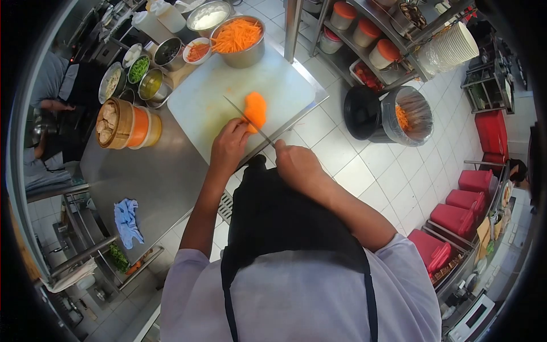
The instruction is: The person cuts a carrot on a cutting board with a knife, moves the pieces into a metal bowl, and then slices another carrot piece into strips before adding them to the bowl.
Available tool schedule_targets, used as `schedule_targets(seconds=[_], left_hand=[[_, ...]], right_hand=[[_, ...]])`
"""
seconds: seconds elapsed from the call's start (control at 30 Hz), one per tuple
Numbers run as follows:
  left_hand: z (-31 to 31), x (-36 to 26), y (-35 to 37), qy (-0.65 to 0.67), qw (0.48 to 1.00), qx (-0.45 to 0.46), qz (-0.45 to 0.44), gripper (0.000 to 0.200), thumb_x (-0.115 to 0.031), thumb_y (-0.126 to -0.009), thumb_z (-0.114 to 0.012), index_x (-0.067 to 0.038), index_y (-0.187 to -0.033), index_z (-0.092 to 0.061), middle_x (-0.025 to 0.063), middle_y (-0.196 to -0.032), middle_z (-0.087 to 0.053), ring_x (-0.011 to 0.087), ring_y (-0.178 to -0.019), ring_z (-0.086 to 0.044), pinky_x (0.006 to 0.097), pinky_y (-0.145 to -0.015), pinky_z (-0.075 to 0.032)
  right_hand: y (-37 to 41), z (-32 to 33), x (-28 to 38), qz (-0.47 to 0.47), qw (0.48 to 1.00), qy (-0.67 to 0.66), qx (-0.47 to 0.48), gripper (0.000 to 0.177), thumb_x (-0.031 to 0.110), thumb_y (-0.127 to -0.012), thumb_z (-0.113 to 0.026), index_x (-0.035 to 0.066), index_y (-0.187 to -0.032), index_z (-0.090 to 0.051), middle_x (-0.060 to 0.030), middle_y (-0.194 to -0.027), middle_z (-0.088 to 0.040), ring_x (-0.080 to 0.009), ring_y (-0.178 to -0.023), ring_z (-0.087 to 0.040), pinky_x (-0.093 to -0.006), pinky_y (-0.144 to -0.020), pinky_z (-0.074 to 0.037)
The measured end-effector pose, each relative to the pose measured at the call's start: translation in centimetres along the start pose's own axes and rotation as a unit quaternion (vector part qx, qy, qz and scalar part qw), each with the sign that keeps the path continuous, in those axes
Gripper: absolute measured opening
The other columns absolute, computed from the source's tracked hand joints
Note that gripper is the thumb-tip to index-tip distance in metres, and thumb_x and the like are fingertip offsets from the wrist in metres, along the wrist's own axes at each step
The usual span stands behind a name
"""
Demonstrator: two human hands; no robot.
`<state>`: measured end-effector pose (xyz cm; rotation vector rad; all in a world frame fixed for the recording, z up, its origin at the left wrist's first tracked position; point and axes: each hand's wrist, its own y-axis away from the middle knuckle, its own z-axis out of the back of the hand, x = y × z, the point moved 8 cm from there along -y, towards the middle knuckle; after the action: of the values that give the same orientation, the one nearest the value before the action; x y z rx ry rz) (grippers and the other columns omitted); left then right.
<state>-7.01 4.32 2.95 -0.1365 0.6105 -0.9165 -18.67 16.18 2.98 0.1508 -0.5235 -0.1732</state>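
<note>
On the white cutting board (191,105) lies a thick orange piece of carrot (256,107), with a small part of it showing on the near side of the blade. My left hand (229,142) has its fingers bent and pressed against the carrot's near end. A knife (238,109) crosses the carrot at a slant, its tip toward the far left. My right hand (297,165) is closed around the knife's handle, which is mostly hidden in the fist. At the board's far end stands a metal pot (244,58) heaped with carrot strips (236,35).
Bamboo steamers (130,122) stand left of the board, with several bowls of ingredients behind them. A blue cloth (128,222) lies on the steel counter (165,171). Right of the board, a lined bin (407,117) stands on the floor below a shelf rack (364,54). Another person (54,85) is at far left.
</note>
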Motion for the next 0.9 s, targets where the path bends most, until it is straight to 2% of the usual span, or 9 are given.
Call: schedule_targets(seconds=[0.17, 0.33, 0.57, 0.67, 0.77, 0.9], left_hand=[[0.0, 0.2, 0.0, 0.007, 1.000, 0.003, 0.001, 0.023, -0.007, -0.089, -0.076, -0.002, -0.110, -0.070, 0.0087, -0.114, -0.068, 0.0296, -0.099, -0.071, 0.0408, -0.081, -0.059], [-0.2, 0.9, 0.6, 0.021, 1.000, -0.014, 0.008, 0.023, -0.005, -0.088, -0.076, -0.002, -0.110, -0.070, 0.0100, -0.117, -0.068, 0.0310, -0.101, -0.071, 0.0410, -0.084, -0.060], [-0.7, 1.0, 1.2, -0.012, 0.999, -0.045, 0.022, 0.030, -0.003, -0.087, -0.075, -0.004, -0.116, -0.068, 0.0117, -0.117, -0.067, 0.0325, -0.102, -0.070, 0.0415, -0.084, -0.060], [-0.7, 0.0, 0.4, -0.020, 0.999, 0.026, 0.010, 0.034, -0.001, -0.086, -0.073, -0.003, -0.119, -0.066, 0.0130, -0.118, -0.064, 0.0330, -0.104, -0.069, 0.0423, -0.084, -0.059], [-0.9, -0.2, -0.4, -0.032, 0.995, 0.086, 0.039, 0.037, 0.000, -0.086, -0.072, -0.003, -0.122, -0.067, 0.0142, -0.120, -0.061, 0.0334, -0.105, -0.067, 0.0428, -0.085, -0.059], [-0.9, -0.1, -0.5, -0.029, 0.994, 0.094, 0.040, 0.046, -0.001, -0.086, -0.072, -0.004, -0.132, -0.063, 0.0157, -0.122, -0.060, 0.0341, -0.107, -0.066, 0.0430, -0.087, -0.059]], right_hand=[[-2.7, -0.9, 0.3, 0.009, 1.000, 0.005, 0.003, 0.012, 0.001, -0.089, -0.058, -0.004, -0.100, -0.056, -0.0244, -0.078, -0.072, -0.0397, -0.073, -0.075, -0.0475, -0.065, -0.061], [-6.7, -4.6, 0.1, 0.022, 1.000, 0.014, -0.016, 0.012, 0.004, -0.090, -0.060, -0.002, -0.100, -0.057, -0.0229, -0.079, -0.073, -0.0373, -0.074, -0.076, -0.0453, -0.064, -0.061], [-6.7, -4.7, 0.2, 0.023, 0.999, 0.028, -0.027, 0.013, 0.006, -0.092, -0.058, -0.001, -0.102, -0.058, -0.0202, -0.081, -0.074, -0.0344, -0.075, -0.077, -0.0428, -0.064, -0.061], [-6.5, -5.1, 0.1, 0.026, 0.999, 0.023, -0.038, 0.013, 0.006, -0.091, -0.058, -0.001, -0.103, -0.059, -0.0196, -0.081, -0.074, -0.0340, -0.075, -0.076, -0.0428, -0.064, -0.061], [-6.5, -5.1, 0.1, 0.036, 0.998, 0.025, -0.046, 0.015, 0.006, -0.091, -0.058, -0.001, -0.104, -0.059, -0.0196, -0.080, -0.074, -0.0343, -0.074, -0.076, -0.0436, -0.064, -0.061], [-6.1, -4.7, -0.3, 0.023, 0.999, 0.006, -0.039, 0.015, 0.005, -0.090, -0.058, -0.002, -0.103, -0.058, -0.0208, -0.078, -0.073, -0.0371, -0.072, -0.075, -0.0467, -0.064, -0.060]])
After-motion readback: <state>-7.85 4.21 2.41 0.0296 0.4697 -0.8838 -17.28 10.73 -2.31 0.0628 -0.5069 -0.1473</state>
